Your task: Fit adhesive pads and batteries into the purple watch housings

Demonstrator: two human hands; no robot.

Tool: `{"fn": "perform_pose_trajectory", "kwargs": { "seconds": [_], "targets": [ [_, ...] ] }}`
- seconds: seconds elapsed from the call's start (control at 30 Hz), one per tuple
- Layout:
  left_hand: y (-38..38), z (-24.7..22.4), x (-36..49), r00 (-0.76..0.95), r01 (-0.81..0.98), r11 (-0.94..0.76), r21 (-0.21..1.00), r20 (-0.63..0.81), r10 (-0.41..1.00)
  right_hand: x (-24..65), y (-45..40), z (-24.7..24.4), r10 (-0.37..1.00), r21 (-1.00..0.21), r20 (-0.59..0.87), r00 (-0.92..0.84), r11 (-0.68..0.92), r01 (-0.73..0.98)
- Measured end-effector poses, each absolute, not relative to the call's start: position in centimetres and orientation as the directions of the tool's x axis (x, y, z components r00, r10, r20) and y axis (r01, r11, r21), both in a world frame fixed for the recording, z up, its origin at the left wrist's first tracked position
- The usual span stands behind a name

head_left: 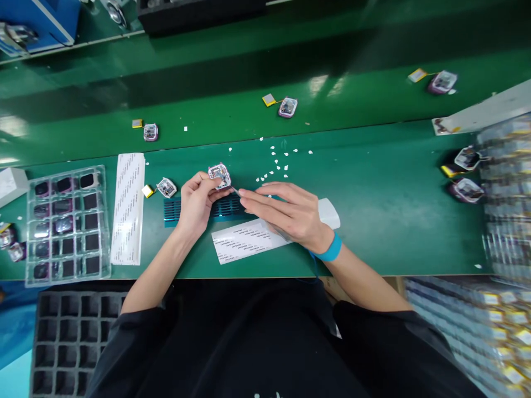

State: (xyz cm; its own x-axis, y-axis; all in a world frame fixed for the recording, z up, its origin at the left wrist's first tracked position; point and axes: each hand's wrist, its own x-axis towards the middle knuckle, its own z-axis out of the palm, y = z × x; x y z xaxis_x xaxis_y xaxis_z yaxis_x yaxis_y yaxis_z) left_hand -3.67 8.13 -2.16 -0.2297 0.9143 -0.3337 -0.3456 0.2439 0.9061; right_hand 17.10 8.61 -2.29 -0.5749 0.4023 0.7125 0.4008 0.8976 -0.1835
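Note:
My left hand is closed around the rim of an open smartwatch case, thumb on its exposed circuit board. Between the fingers of my right hand is a thin pointed metal tool that looks like tweezers, its tip at the case's lower right corner. Most of the tool is hidden by the fingers. Beneath both hands lies a dark blue slotted strip. A printed white adhesive sheet extends under my right hand. Left of my left hand sits another open watch case with a yellow-edged battery.
Small white stickers dot the green bench. At left are a clear tray of watch parts and a printed strip. More open watches with batteries lie along the back. Stacked clear trays stand at right.

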Motion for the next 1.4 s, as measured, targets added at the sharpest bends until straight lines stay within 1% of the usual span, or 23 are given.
{"fn": "perform_pose_trajectory", "kwargs": {
  "seconds": [0.1,0.17,0.33,0.4,0.53,0.7,0.83,0.93,1.07,1.27,1.4],
  "targets": [
    [7.9,-2.1,-3.6,-0.192,-0.298,0.265,0.917,-0.330,0.924,17.0,8.4,-2.4,0.422,-0.223,0.709,-0.566,0.895,0.387],
    [7.7,-2.0,-3.5,-0.187,-0.296,0.270,0.916,-0.333,0.924,16.9,8.4,-2.4,0.433,-0.231,0.697,-0.571,0.890,0.393],
    [7.6,-1.9,-3.1,-0.205,-0.337,0.279,0.899,-0.360,0.910,16.9,8.4,-2.0,0.412,-0.117,0.649,-0.640,0.885,0.451],
    [7.6,-1.9,-3.1,-0.203,-0.333,0.276,0.902,-0.355,0.913,16.8,8.5,-2.0,0.402,-0.110,0.659,-0.636,0.888,0.447],
    [7.5,-1.8,-3.2,-0.197,-0.319,0.264,0.910,-0.336,0.921,16.9,8.4,-1.9,0.374,-0.135,0.707,-0.600,0.904,0.406],
    [7.5,-1.7,-3.2,-0.209,-0.307,0.255,0.917,-0.327,0.922,17.0,8.3,-1.7,0.423,-0.157,0.655,-0.626,0.886,0.436],
    [7.3,-1.9,-3.0,-0.244,-0.286,0.234,0.929,-0.307,0.920,17.1,8.2,-1.9,0.414,-0.183,0.675,-0.610,0.896,0.405],
    [7.1,-2.0,-2.7,-0.265,-0.241,0.209,0.948,-0.272,0.925,17.0,8.1,-2.4,0.441,-0.232,0.666,-0.601,0.889,0.394],
    [6.9,-2.2,-2.4,-0.296,-0.231,0.151,0.961,-0.217,0.930,16.7,8.0,-2.9,0.480,-0.293,0.683,-0.551,0.871,0.396],
    [7.0,-2.1,-2.3,-0.307,-0.256,0.106,0.961,-0.185,0.934,16.7,8.2,-3.0,0.464,-0.308,0.760,-0.455,0.874,0.376],
    [7.0,-2.1,-2.4,-0.298,-0.234,0.092,0.968,-0.162,0.941,16.9,8.4,-2.9,0.506,-0.349,0.715,-0.483,0.857,0.380]
  ]
}}
